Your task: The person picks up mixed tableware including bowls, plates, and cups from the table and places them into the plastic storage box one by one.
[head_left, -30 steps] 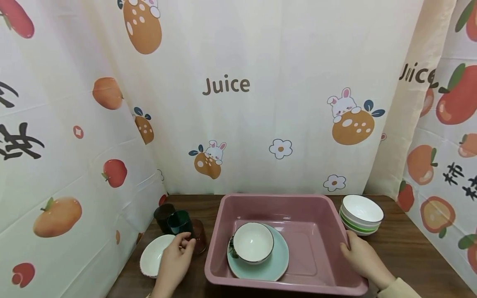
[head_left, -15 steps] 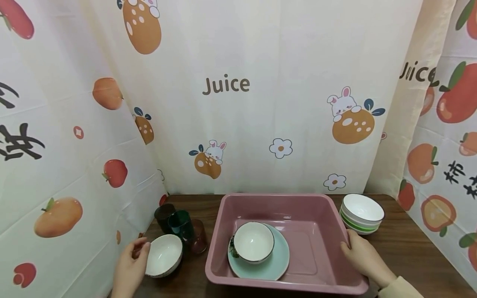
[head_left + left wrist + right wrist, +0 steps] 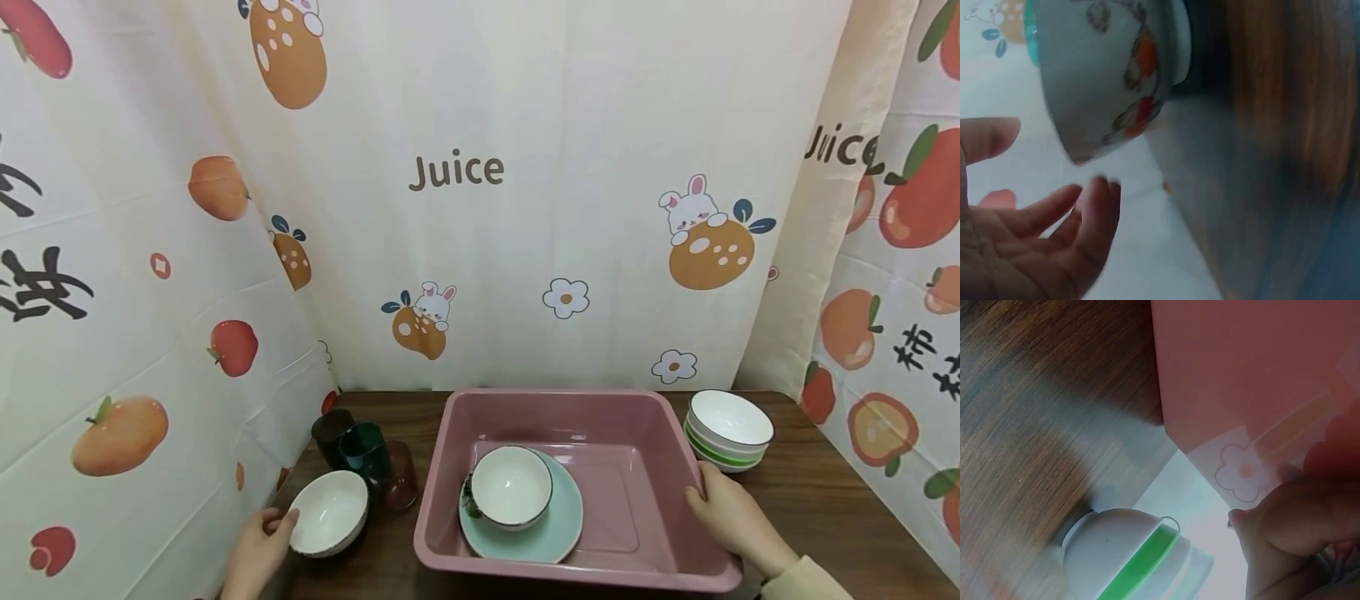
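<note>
A white bowl (image 3: 330, 512) with a dark rim stands on the table at the left; the left wrist view shows its outside (image 3: 1104, 69), painted with orange-red fruit. My left hand (image 3: 258, 554) is at the bowl's left side, thumb and fingers (image 3: 1094, 231) spread, a small gap between them and the rim. On the right, my right hand (image 3: 738, 521) grips the right rim of a pink basin (image 3: 551, 398). Inside the basin lies a pale green plate (image 3: 566, 508), and another white bowl (image 3: 512, 486) sits on that plate.
Three tinted tumblers stand behind the left bowl: a black one (image 3: 330, 437), a green one (image 3: 366, 454) and a reddish one (image 3: 401, 477). Stacked bowls (image 3: 727, 429), one with a green band, stand right of the basin. Printed curtains surround the wooden table (image 3: 817, 492).
My left hand has moved from beside the tumblers, over the bowl, to its left side, then slightly down and closer to its rim. The right hand and basin stay put.
</note>
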### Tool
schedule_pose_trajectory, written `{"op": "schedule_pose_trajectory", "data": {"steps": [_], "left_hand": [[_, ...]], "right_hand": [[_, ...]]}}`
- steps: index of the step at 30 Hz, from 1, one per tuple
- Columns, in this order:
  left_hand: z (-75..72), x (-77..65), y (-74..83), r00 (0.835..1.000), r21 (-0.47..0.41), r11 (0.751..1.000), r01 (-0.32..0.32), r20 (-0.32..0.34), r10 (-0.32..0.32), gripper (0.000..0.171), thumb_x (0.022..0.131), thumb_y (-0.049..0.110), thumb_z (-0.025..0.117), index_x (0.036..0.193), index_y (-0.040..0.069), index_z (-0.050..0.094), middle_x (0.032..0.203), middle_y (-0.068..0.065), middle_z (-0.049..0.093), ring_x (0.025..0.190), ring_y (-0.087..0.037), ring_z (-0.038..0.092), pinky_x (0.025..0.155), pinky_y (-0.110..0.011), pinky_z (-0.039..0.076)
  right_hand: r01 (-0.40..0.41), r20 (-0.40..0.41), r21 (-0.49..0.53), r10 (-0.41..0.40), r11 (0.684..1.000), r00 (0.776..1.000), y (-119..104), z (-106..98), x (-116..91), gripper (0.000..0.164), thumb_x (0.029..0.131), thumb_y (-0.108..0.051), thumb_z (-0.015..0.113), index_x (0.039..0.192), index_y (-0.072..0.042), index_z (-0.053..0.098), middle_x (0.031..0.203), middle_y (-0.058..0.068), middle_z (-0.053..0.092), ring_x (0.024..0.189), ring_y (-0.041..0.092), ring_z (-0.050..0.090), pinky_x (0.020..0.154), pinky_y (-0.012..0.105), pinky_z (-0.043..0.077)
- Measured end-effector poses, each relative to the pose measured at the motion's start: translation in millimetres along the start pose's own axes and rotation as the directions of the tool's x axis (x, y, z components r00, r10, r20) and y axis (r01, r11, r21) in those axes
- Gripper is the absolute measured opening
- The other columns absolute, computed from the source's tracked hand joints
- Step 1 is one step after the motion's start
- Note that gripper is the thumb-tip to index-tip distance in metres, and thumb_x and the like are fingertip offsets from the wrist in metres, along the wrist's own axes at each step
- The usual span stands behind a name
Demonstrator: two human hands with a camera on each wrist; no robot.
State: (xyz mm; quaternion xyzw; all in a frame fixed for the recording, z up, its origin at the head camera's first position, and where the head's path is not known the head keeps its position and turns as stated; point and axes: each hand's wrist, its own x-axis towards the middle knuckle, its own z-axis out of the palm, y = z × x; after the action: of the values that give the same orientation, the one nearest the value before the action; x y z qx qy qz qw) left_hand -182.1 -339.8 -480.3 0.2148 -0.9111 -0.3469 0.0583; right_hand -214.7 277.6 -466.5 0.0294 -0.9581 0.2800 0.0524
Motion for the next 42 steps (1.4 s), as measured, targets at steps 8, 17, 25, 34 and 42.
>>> {"op": "schedule_pose_trajectory", "data": {"steps": [8, 17, 25, 34, 42], "left_hand": [[6.7, 4.1, -4.7, 0.999, 0.052, 0.999, -0.008, 0.049, 0.005, 0.048, 0.095, 0.023, 0.051, 0.108, -0.024, 0.055, 0.089, -0.029, 0.063, 0.079, -0.034, 0.060, 0.069, -0.043, 0.048], [15.3, 8.1, -19.6, 0.994, 0.069, 0.998, 0.008, 0.105, -0.015, 0.038, 0.094, 0.021, 0.045, 0.086, -0.012, 0.062, 0.069, -0.013, 0.058, 0.064, -0.024, 0.051, 0.058, -0.035, 0.040], [20.8, 10.1, -18.4, 0.994, 0.104, 0.995, -0.001, 0.112, -0.010, 0.042, 0.095, 0.016, 0.037, 0.090, -0.020, 0.057, 0.082, -0.032, 0.060, 0.073, -0.037, 0.059, 0.068, -0.049, 0.048], [20.6, 10.7, -13.9, 0.994, 0.150, 0.989, -0.021, 0.109, 0.004, 0.046, 0.096, 0.011, 0.030, 0.104, -0.030, 0.050, 0.104, -0.047, 0.053, 0.094, -0.058, 0.055, 0.080, -0.059, 0.046], [-7.3, 6.4, 4.3, 0.992, 0.135, 0.988, -0.069, 0.112, 0.054, 0.045, 0.097, 0.010, 0.028, 0.098, -0.028, 0.053, 0.085, -0.038, 0.058, 0.073, -0.042, 0.058, 0.064, -0.047, 0.046]], "right_hand": [[-0.001, 0.000, 0.002, 0.001, 1.000, 1.000, 1, 0, 0, 0.039, 0.090, -0.007, 0.056, 0.121, 0.015, 0.048, 0.092, 0.020, 0.067, 0.079, 0.024, 0.062, 0.066, 0.039, 0.048], [-0.017, 0.033, 0.001, 0.016, 1.000, 0.999, 1, 0, 2, 0.042, 0.092, -0.009, 0.055, 0.124, 0.016, 0.045, 0.097, 0.025, 0.066, 0.083, 0.026, 0.063, 0.068, 0.041, 0.049], [-0.023, 0.037, 0.005, 0.023, 1.000, 0.999, 2, 0, 2, 0.042, 0.092, -0.009, 0.055, 0.124, 0.015, 0.046, 0.096, 0.022, 0.066, 0.082, 0.025, 0.062, 0.067, 0.040, 0.049], [-0.023, 0.045, 0.008, 0.022, 1.000, 0.999, 1, -1, 2, 0.044, 0.092, -0.010, 0.055, 0.126, 0.016, 0.044, 0.098, 0.026, 0.066, 0.084, 0.027, 0.063, 0.069, 0.041, 0.050], [-0.008, 0.023, 0.008, 0.008, 1.000, 1.000, 2, -1, 1, 0.042, 0.091, -0.009, 0.057, 0.124, 0.015, 0.047, 0.095, 0.022, 0.067, 0.081, 0.024, 0.062, 0.067, 0.039, 0.049]]}}
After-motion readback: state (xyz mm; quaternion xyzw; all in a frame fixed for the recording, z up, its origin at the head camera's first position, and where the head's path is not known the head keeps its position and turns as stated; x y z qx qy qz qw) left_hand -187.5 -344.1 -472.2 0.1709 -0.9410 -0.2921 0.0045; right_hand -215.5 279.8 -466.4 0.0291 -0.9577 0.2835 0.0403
